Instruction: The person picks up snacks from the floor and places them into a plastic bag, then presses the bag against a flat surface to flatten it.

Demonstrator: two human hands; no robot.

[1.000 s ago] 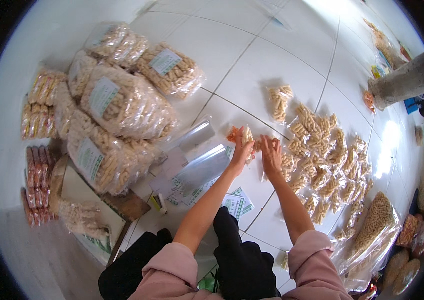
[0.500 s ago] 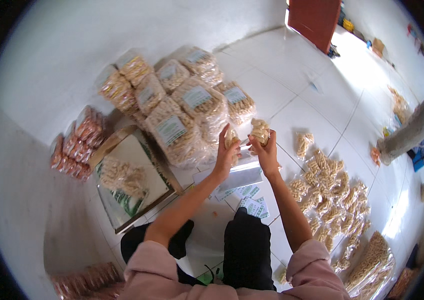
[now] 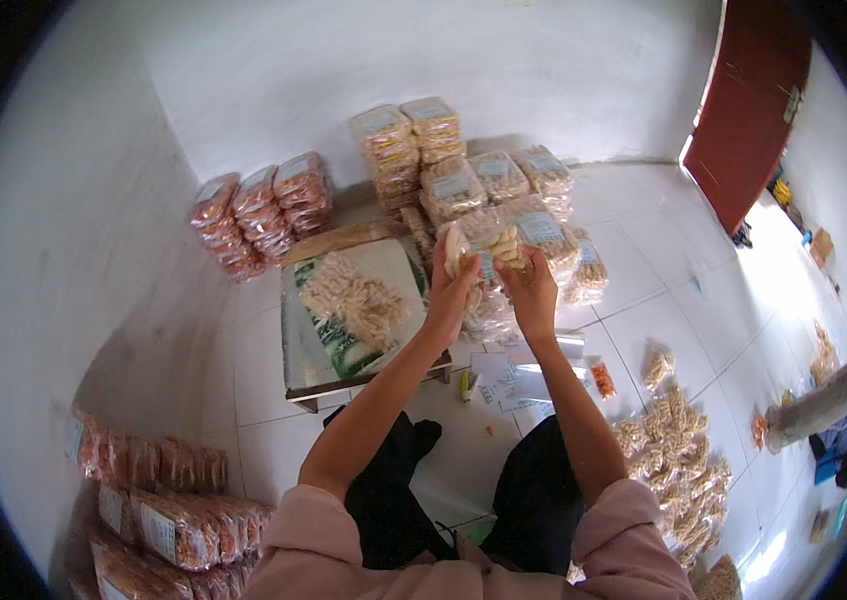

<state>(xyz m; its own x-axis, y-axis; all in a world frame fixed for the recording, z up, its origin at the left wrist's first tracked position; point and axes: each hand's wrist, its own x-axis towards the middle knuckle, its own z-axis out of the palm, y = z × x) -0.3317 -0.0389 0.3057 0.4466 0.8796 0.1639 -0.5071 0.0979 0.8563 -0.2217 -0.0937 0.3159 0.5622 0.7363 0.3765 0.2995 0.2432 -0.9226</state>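
Observation:
Both hands are raised in front of me over the floor, close together. My left hand [image 3: 451, 290] is closed round a clear plastic packet of pale snacks, which shows above its fingers. My right hand [image 3: 533, 290] grips another clear snack packet [image 3: 507, 246], with pale twisted pieces showing through the film. The two packets meet between my hands, and I cannot tell where one ends. Behind them stand stacked large bags of the same pale snacks [image 3: 541, 229] with light labels. To the left, a low table [image 3: 294, 345] bears a heap of pale snack packets [image 3: 349, 300].
Reddish-brown snack bags stand by the wall [image 3: 269, 205] and at lower left [image 3: 184, 530]. Many small loose packets [image 3: 679, 465] lie on the tiles at right. Below my hands are a metal tray-like piece [image 3: 544, 382], paper labels, a yellow-green marker [image 3: 467, 386] and an orange packet [image 3: 603, 381].
My hands, apart before with a packet in each, have come closer together so the packets touch. The view has tilted up and turned, showing more of the wall and the stacked bags.

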